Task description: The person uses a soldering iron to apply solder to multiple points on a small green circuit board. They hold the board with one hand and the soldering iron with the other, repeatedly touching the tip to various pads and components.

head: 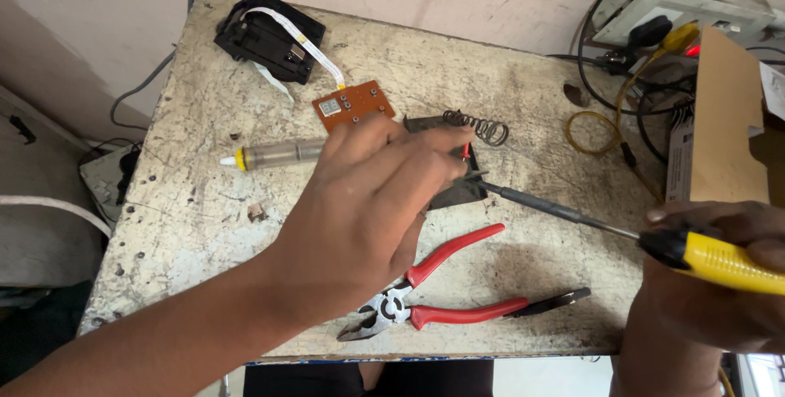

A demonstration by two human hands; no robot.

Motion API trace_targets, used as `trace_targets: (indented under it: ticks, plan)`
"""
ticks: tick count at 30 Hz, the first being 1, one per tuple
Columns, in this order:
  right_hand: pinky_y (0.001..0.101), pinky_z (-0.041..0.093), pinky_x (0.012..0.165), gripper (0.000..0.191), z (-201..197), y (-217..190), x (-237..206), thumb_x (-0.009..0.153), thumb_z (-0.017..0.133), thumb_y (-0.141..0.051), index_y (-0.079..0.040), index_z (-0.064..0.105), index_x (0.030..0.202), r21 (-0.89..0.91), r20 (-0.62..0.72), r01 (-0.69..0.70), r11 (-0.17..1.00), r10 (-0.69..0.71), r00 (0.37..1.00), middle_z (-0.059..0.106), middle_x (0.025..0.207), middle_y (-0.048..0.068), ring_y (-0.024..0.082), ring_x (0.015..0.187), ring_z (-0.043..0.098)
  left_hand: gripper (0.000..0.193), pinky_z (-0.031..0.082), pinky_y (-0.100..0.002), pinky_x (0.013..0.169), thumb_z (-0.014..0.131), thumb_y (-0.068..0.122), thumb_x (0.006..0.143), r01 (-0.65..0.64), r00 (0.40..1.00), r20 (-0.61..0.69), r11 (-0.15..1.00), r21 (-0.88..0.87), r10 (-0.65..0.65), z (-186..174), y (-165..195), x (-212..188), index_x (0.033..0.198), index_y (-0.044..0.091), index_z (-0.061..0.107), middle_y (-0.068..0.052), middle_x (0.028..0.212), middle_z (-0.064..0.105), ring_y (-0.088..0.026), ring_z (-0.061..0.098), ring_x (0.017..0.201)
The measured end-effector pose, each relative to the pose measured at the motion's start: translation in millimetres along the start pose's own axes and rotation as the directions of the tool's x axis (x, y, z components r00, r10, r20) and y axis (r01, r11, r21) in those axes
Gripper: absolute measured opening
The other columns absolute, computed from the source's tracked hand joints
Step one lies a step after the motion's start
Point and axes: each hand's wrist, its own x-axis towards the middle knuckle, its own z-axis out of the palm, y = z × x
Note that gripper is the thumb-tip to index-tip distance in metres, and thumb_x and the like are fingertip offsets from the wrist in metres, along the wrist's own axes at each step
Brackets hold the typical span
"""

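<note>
My left hand (368, 201) reaches over the middle of the worn bench and pinches a thin red wire (466, 151) at a small dark part (459, 190) lying there. My right hand (715, 282) grips the yellow handle of a soldering iron (572, 215) at the right edge. The iron's dark tip points left and meets the dark part just beside my left fingertips. A coiled metal spring stand (482, 127) lies right behind the fingers.
Red-handled cutting pliers (441, 303) lie near the front edge. A clear syringe-like tube (274, 154), an orange circuit board (353, 106) and a black module (270, 35) with a white ribbon lie at the back left. A cardboard piece (728, 119), cables and a wall socket crowd the right.
</note>
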Motion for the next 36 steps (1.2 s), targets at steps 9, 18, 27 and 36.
trace_targets:
  ticks: [9, 18, 27, 36]
  plan:
    - [0.0439, 0.069, 0.069, 0.049, -1, -3, 3, 0.111, 0.035, -0.054, -0.009, 0.05, 0.125, 0.01, 0.049, 0.026, 1.0, -0.026, 0.998, 0.057, 0.094, 0.013, 0.027, 0.068, 0.071, 0.023, 0.045, -0.042, 0.091, 0.064, -0.012, 0.09, -0.022, 1.0, -0.02, 1.0, -0.011, 0.022, -4, 3, 2, 0.108, 0.0, 0.058, -0.014, 0.127, 0.073, -0.026, 0.058, 0.092]
    - [0.0443, 0.068, 0.067, 0.044, 1, -6, 5, 0.11, 0.035, -0.048, -0.009, 0.052, 0.124, -0.045, 0.047, 0.058, 0.997, -0.056, 0.997, 0.058, 0.098, 0.014, 0.027, 0.068, 0.071, 0.02, 0.043, -0.041, 0.09, 0.066, -0.01, 0.093, -0.015, 1.0, -0.019, 1.0, -0.005, 0.015, -2, 2, 0, 0.108, 0.001, 0.06, -0.011, 0.123, 0.074, -0.024, 0.059, 0.092]
    - [0.0435, 0.069, 0.064, 0.049, -1, -4, 6, 0.105, 0.039, -0.054, -0.01, 0.051, 0.122, 0.077, 0.064, 0.049, 0.996, -0.054, 0.997, 0.056, 0.092, 0.012, 0.025, 0.064, 0.072, 0.026, 0.041, -0.04, 0.085, 0.063, -0.012, 0.089, -0.023, 1.0, -0.005, 0.999, 0.049, 0.024, -3, 3, -1, 0.112, 0.001, 0.064, -0.008, 0.125, 0.074, -0.024, 0.06, 0.095]
    - [0.0456, 0.068, 0.067, 0.058, -6, 7, -15, 0.105, 0.041, -0.06, -0.007, 0.053, 0.124, 0.154, -0.055, -0.001, 0.988, 0.01, 0.998, 0.056, 0.096, 0.014, 0.028, 0.069, 0.072, 0.019, 0.041, -0.039, 0.083, 0.064, -0.008, 0.094, -0.04, 0.999, -0.017, 0.996, 0.081, 0.042, 0, 3, 1, 0.111, 0.001, 0.065, -0.009, 0.124, 0.074, -0.023, 0.06, 0.094]
